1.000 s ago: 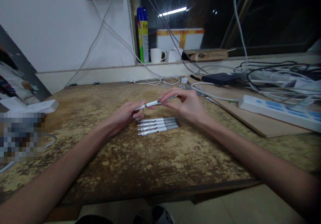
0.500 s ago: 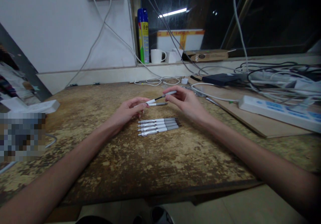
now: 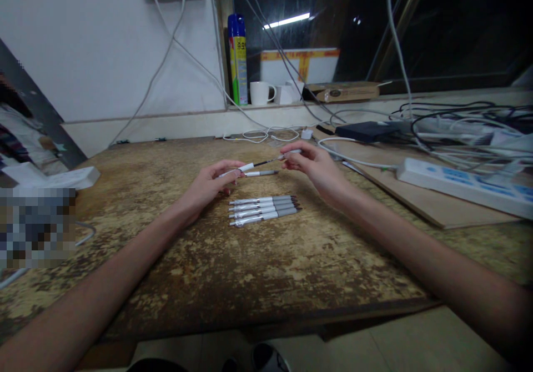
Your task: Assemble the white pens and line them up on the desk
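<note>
My left hand (image 3: 219, 177) is closed on the white pen barrel (image 3: 246, 167), from which a dark refill (image 3: 263, 163) sticks out to the right. In my right hand (image 3: 310, 164), the grey front grip section (image 3: 290, 154) of that pen is pinched between thumb and fingers, just off the refill's tip. Another white and grey pen (image 3: 262, 173) lies behind, beside my left fingers. Nearer to me, several white and grey pens (image 3: 262, 211) lie side by side in a row, their grey ends to the right.
On the right, a power strip (image 3: 462, 186) rests on a wooden board (image 3: 416, 197) below tangled cables (image 3: 441, 119) and a dark flat box (image 3: 366, 131). A spray can (image 3: 239, 64) and white mug (image 3: 260, 93) stand on the sill. At left is a white adapter (image 3: 79, 177).
My right hand has drawn the grey grip section to the right, away from the barrel. More of the dark refill now shows. My left hand has shifted slightly left.
</note>
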A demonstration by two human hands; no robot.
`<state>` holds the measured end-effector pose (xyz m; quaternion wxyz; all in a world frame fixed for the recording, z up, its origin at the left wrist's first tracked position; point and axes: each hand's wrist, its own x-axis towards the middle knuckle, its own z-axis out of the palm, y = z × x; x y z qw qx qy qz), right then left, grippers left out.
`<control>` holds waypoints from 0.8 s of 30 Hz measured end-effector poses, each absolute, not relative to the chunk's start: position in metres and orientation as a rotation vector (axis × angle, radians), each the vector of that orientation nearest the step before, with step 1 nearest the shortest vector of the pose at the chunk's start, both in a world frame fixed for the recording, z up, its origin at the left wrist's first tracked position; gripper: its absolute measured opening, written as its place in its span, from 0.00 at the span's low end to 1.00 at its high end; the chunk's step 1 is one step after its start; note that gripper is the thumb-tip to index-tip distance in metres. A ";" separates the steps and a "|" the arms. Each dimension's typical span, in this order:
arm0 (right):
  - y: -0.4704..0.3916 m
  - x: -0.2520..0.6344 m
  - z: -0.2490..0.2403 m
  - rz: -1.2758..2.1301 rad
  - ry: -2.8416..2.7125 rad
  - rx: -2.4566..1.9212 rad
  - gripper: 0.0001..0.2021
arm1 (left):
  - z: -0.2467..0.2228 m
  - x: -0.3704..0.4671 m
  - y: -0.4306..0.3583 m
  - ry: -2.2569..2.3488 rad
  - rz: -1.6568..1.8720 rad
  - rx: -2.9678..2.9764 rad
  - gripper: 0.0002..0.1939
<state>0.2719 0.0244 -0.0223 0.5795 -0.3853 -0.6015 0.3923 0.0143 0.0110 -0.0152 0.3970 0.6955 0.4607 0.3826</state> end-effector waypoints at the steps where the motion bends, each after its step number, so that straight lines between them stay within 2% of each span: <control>1: 0.025 0.272 -0.023 0.928 -1.396 -0.889 0.05 | -0.015 0.014 0.011 1.171 0.970 1.762 0.22; 11: 0.030 0.277 -0.024 0.784 -1.441 -0.981 0.05 | -0.013 0.016 0.010 1.186 0.991 1.761 0.21; 18: 0.023 0.267 -0.025 0.852 -1.598 -1.016 0.12 | -0.011 0.017 0.008 1.189 0.984 1.804 0.19; 24: 0.021 0.266 -0.027 0.922 -1.634 -0.956 0.14 | -0.009 0.021 0.005 1.207 0.966 1.853 0.19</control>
